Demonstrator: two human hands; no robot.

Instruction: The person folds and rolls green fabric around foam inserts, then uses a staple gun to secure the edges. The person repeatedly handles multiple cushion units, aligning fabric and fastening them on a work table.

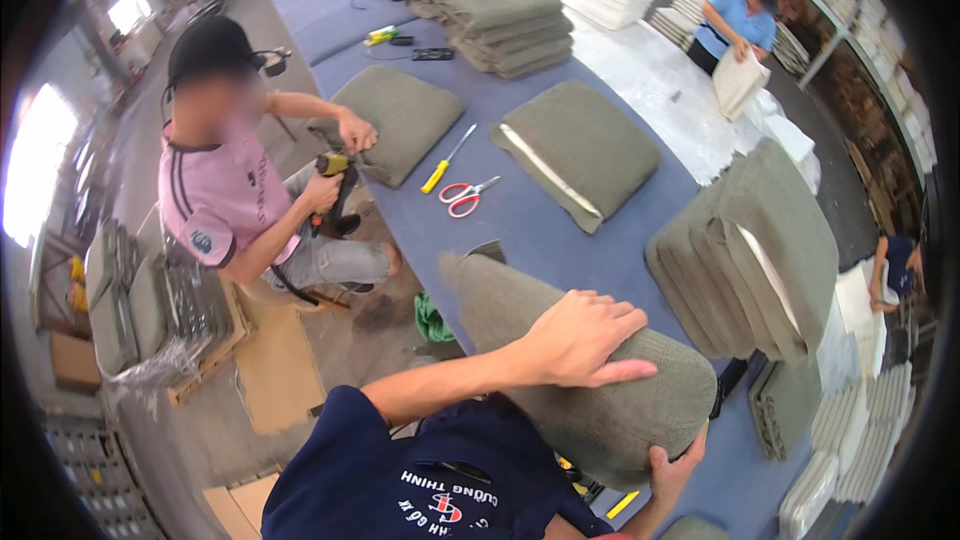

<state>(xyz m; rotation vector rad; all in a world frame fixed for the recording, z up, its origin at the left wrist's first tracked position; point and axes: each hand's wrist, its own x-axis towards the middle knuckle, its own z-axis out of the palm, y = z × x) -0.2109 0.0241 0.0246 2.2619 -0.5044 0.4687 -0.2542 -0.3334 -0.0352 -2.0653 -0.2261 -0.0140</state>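
A grey-green fabric-covered cushion [640, 410] is tilted up against the front of my body, at the near edge of the blue table. My left hand [590, 340] lies flat across its upper side, fingers stretched out and thumb spread. At the cushion's lower right end my right hand [678, 465] grips the edge, its thumb on the fabric and some fingers hidden. Beyond it lie red-handled scissors [466, 197] and a screwdriver [447, 160] with a yellow handle. Another cushion [590, 150] with a pale strip along its opening rests farther back.
Across the left edge, a person in pink [230, 190] holds a yellow-and-black hand tool [333, 166] at a cushion [400, 120]. Cushion covers are stacked at the right [740, 260] and far end [500, 15]. A person in blue [735, 25] handles white pads.
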